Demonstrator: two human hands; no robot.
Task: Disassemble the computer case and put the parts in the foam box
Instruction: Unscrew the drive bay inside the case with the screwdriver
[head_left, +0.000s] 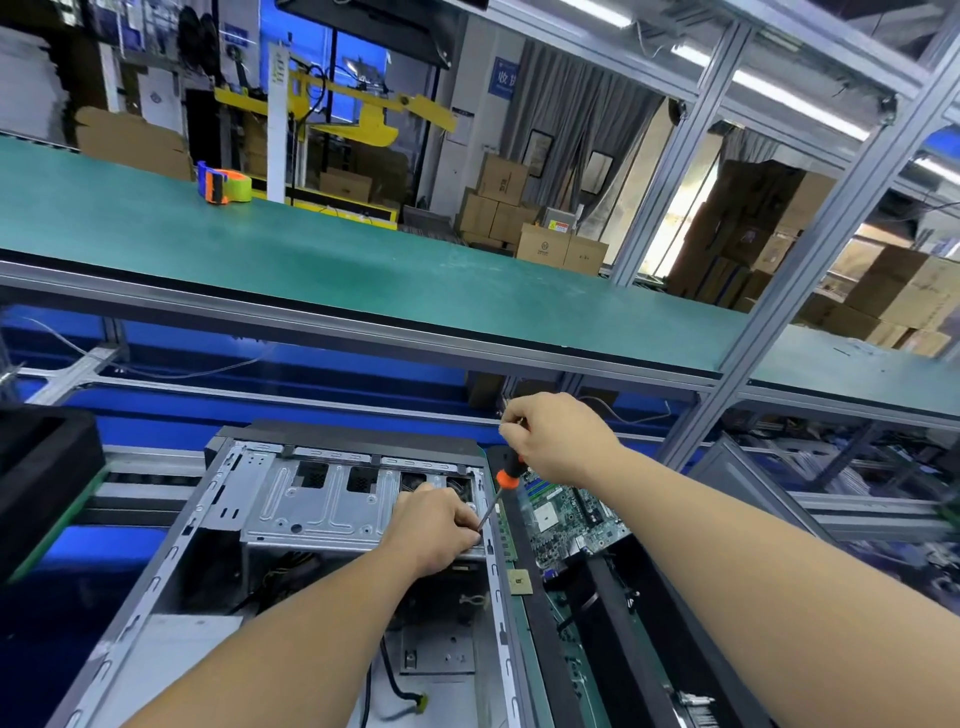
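1. Right now the open grey sheet-metal computer case (291, 545) lies on its side straight below the camera, its silver drive cage (317, 506) at the case's far end
2. The right hand (558, 436), above the case's far right corner, is wrapped around the orange-and-black-handled screwdriver (506, 475)
3. Its thin shaft slants down and left from that grip, tip meeting the cage's right edge, so the long axis points from the right hand toward the left hand
4. The left hand (434, 527) rests on the cage with fingers curled at the tip; whether it pinches a screw or only steadies the shaft I cannot tell
5. A green motherboard (566, 514) already lies just right of the case in the black foam box (623, 597)
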